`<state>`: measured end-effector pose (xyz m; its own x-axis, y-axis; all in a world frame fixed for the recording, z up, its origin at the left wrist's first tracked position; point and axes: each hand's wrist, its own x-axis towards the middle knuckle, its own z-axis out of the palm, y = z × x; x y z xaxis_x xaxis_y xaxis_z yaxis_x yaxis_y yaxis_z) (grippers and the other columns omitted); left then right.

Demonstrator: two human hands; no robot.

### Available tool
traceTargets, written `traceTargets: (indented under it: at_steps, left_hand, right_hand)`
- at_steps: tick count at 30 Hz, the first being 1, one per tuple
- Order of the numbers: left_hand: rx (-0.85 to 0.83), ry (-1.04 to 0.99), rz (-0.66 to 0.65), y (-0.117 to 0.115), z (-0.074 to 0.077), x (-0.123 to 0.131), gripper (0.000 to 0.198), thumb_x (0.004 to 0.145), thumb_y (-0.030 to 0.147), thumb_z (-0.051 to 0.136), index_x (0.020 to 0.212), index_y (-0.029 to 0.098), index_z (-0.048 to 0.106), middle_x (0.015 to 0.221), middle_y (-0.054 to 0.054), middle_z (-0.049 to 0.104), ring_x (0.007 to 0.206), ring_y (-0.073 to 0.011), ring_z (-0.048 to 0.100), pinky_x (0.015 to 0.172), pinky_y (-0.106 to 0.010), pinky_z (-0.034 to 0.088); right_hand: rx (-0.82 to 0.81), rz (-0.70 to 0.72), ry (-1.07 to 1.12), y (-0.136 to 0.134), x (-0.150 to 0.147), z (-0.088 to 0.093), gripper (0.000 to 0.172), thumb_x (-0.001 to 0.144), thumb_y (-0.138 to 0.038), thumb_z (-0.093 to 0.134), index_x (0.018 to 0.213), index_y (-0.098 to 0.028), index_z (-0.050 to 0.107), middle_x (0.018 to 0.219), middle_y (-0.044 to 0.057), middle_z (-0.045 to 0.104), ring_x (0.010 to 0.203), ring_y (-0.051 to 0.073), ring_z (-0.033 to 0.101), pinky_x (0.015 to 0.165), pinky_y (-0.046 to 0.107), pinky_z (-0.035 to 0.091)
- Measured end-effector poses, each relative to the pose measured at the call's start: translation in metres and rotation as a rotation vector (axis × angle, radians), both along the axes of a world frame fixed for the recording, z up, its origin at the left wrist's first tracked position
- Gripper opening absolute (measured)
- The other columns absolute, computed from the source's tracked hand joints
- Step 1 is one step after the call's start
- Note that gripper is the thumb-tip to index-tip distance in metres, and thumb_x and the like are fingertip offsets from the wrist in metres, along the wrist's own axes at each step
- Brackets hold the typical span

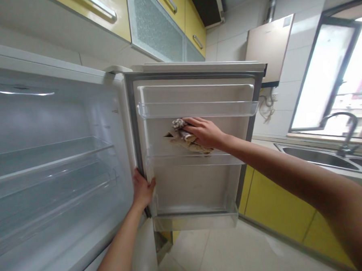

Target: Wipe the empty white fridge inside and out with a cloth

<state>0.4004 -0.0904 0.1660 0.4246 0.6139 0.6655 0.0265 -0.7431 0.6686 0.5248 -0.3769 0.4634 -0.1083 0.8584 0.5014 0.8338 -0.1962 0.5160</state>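
Observation:
My right hand (203, 131) is closed on a crumpled cloth (189, 140), beige with a dark and white pattern. The cloth is against the inner panel of the open refrigerator door (196, 187), between the top door shelf (198, 109) and the middle door shelf (176, 161). Part of the cloth is hidden under my fingers. Lower down on the hinge side, my left hand (143, 189) grips the door's edge, thumb on the inner face and fingers partly out of sight.
At left is the refrigerator compartment (46, 114) with a glass shelf (48, 156). A clear bottom door shelf (197, 222) sits low on the door. Yellow cabinets (275, 199) and a steel sink (318, 156) stand at right, and wall cabinets (157, 27) hang above.

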Motion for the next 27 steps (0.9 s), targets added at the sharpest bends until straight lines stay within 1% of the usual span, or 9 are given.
traceTargets:
  at_steps: [2, 4, 7, 9, 12, 17, 20, 23, 27]
  left_hand:
    - [-0.004, -0.003, 0.006, -0.001, 0.0, 0.001, 0.101, 0.089, 0.046, 0.062, 0.165, -0.001, 0.016, 0.162, -0.034, 0.039, 0.159, -0.0455, 0.037, 0.128, -0.064, 0.039]
    - [-0.006, -0.005, 0.008, -0.002, 0.0, 0.002, 0.104, 0.087, 0.044, 0.063, 0.165, -0.005, 0.016, 0.162, -0.037, 0.037, 0.159, -0.0489, 0.035, 0.128, -0.066, 0.037]
    - [-0.014, -0.004, 0.014, -0.004, -0.001, 0.004, 0.106, 0.086, 0.044, 0.064, 0.164, -0.007, 0.014, 0.162, -0.039, 0.036, 0.159, -0.0518, 0.033, 0.128, -0.068, 0.035]
    - [-0.023, 0.0, 0.022, -0.004, -0.002, 0.006, 0.106, 0.086, 0.044, 0.064, 0.165, -0.006, 0.013, 0.162, -0.038, 0.037, 0.159, -0.0516, 0.033, 0.128, -0.068, 0.036]
    - [-0.031, 0.007, 0.036, -0.005, -0.003, 0.007, 0.105, 0.088, 0.044, 0.062, 0.166, -0.004, 0.012, 0.162, -0.037, 0.037, 0.159, -0.0499, 0.033, 0.127, -0.067, 0.037]
    - [-0.015, 0.014, 0.056, -0.008, -0.002, 0.006, 0.103, 0.09, 0.045, 0.062, 0.167, 0.0, 0.011, 0.16, -0.034, 0.04, 0.158, -0.0482, 0.036, 0.124, -0.067, 0.041]
    - [-0.002, 0.019, 0.069, -0.008, 0.0, 0.004, 0.101, 0.091, 0.046, 0.06, 0.166, -0.002, 0.011, 0.159, -0.036, 0.04, 0.156, -0.0495, 0.038, 0.121, -0.069, 0.044]
    - [0.012, 0.021, 0.065, -0.008, 0.001, 0.003, 0.101, 0.091, 0.046, 0.059, 0.166, -0.003, 0.011, 0.158, -0.037, 0.041, 0.156, -0.0498, 0.039, 0.121, -0.068, 0.044]
    - [0.014, 0.014, 0.037, -0.005, 0.002, 0.003, 0.103, 0.089, 0.046, 0.061, 0.164, -0.006, 0.014, 0.157, -0.038, 0.042, 0.156, -0.0512, 0.039, 0.124, -0.069, 0.04]
  right_hand:
    - [0.012, -0.141, 0.017, -0.046, 0.01, -0.003, 0.055, 0.094, -0.011, 0.06, 0.148, -0.019, 0.065, 0.166, 0.012, 0.05, 0.145, 0.033, 0.051, 0.122, 0.046, 0.045]
    - [0.041, -0.348, 0.053, -0.086, 0.015, -0.005, 0.055, 0.092, -0.01, 0.059, 0.146, -0.017, 0.066, 0.163, 0.015, 0.051, 0.144, 0.035, 0.051, 0.119, 0.047, 0.048]
    - [0.107, -0.605, 0.119, -0.116, 0.011, -0.001, 0.056, 0.088, -0.007, 0.057, 0.143, -0.012, 0.067, 0.15, 0.021, 0.057, 0.131, 0.034, 0.058, 0.106, 0.043, 0.054]
    - [0.125, -0.671, 0.165, -0.112, 0.004, 0.004, 0.048, 0.089, -0.009, 0.057, 0.135, -0.012, 0.07, 0.138, 0.021, 0.062, 0.117, 0.032, 0.062, 0.096, 0.04, 0.054]
    - [0.135, -0.653, 0.215, -0.076, -0.007, 0.007, 0.032, 0.093, -0.017, 0.055, 0.12, -0.016, 0.072, 0.128, 0.016, 0.064, 0.1, 0.026, 0.063, 0.088, 0.036, 0.051]
    - [-0.029, -0.325, 0.327, 0.008, -0.027, -0.004, 0.025, 0.091, -0.015, 0.053, 0.107, -0.017, 0.073, 0.122, 0.012, 0.063, 0.094, 0.02, 0.061, 0.078, 0.03, 0.042]
    - [-0.103, -0.245, 0.31, 0.03, -0.031, -0.006, 0.028, 0.09, -0.015, 0.056, 0.112, -0.018, 0.074, 0.122, 0.011, 0.062, 0.097, 0.021, 0.06, 0.074, 0.03, 0.039]
    - [0.006, -0.322, 0.254, 0.009, -0.021, -0.003, 0.033, 0.09, -0.017, 0.058, 0.119, -0.019, 0.074, 0.126, 0.013, 0.061, 0.106, 0.024, 0.059, 0.077, 0.03, 0.042]
    - [0.19, -0.495, 0.185, -0.065, -0.001, -0.002, 0.033, 0.085, -0.017, 0.062, 0.114, -0.015, 0.076, 0.122, 0.016, 0.061, 0.107, 0.027, 0.058, 0.088, 0.034, 0.046]
